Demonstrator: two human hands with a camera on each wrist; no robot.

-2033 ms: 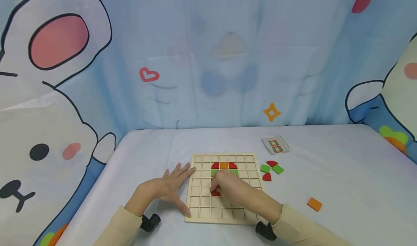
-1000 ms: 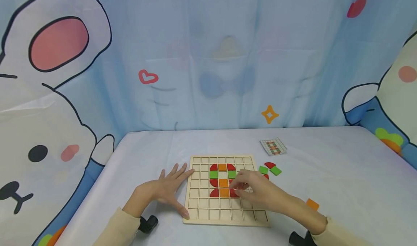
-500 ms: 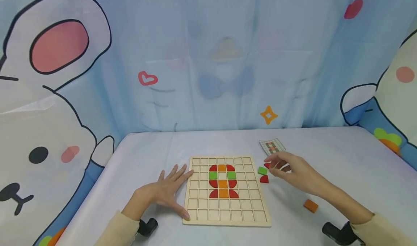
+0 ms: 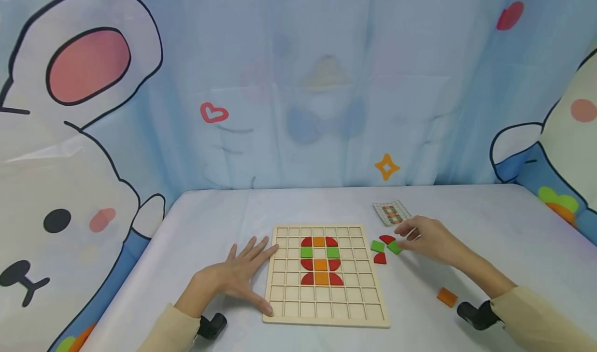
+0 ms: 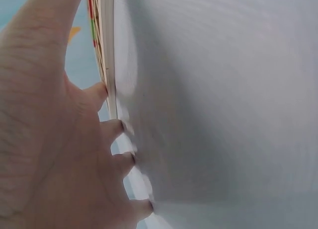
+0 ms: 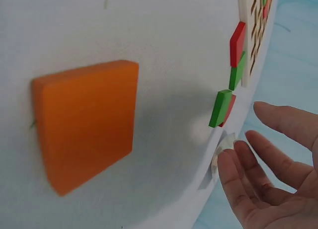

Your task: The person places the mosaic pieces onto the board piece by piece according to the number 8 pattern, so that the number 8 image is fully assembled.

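left hand [image 4: 238, 276]: grip spread wide, holding nothing, touching the pale wooden gridded board [image 4: 282, 308]. right hand [image 4: 430, 239]: grip loosely parted (nothing held), just beside a green square tile [image 4: 394, 247] on the white worktop [image 4: 466, 214].

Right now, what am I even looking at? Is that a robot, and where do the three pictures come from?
No robot here, just a person's left hand and right hand. The wide picture comes from a camera on the person's head. The other two come from black cameras on the wrists, which is why this orange square tile looks huge.

On the white table lies a wooden grid board with red, orange and green tiles in it. Beside it are two green square tiles, two round-edged red tiles and that orange one, plus a small patterned card.

The left hand touches the board's left edge with spread fingers. The right hand is near the loose tiles, holding nothing.
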